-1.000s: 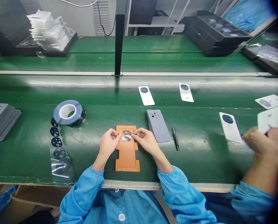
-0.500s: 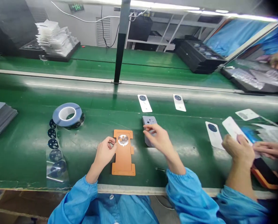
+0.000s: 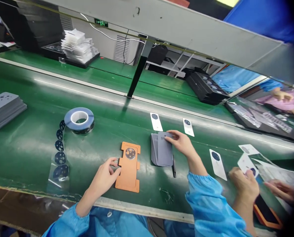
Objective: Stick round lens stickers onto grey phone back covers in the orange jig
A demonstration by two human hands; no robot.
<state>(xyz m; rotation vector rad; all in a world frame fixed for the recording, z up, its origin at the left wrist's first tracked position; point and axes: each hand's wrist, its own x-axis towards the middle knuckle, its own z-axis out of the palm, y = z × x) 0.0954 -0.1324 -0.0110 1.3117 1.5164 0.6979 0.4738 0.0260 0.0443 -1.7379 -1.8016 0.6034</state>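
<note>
My right hand (image 3: 180,141) pinches the top edge of a grey phone-back panel (image 3: 165,153) with camera holes, held askew over a stack of similar panels (image 3: 154,148). A slim black tool (image 3: 174,167) lies just right of the stack. My left hand (image 3: 104,174) is at the left edge of an orange fixture (image 3: 129,171), thumb and fingers apart with nothing between them. Near the fixture's upper end sits a round dark piece with camera holes (image 3: 130,153).
To the left stand a roll of tape (image 3: 79,119) with a trailing strip of round dark stickers (image 3: 60,158) and a thick grey panel stack (image 3: 3,110). White cards (image 3: 156,121) lie behind my right hand. At right, a co-worker's hands (image 3: 246,184) hold a white card beside an orange-framed device (image 3: 268,214).
My right hand has taken hold of the top grey panel and shifted it right on its stack. My left hand stays beside the orange fixture. The view has tilted.
</note>
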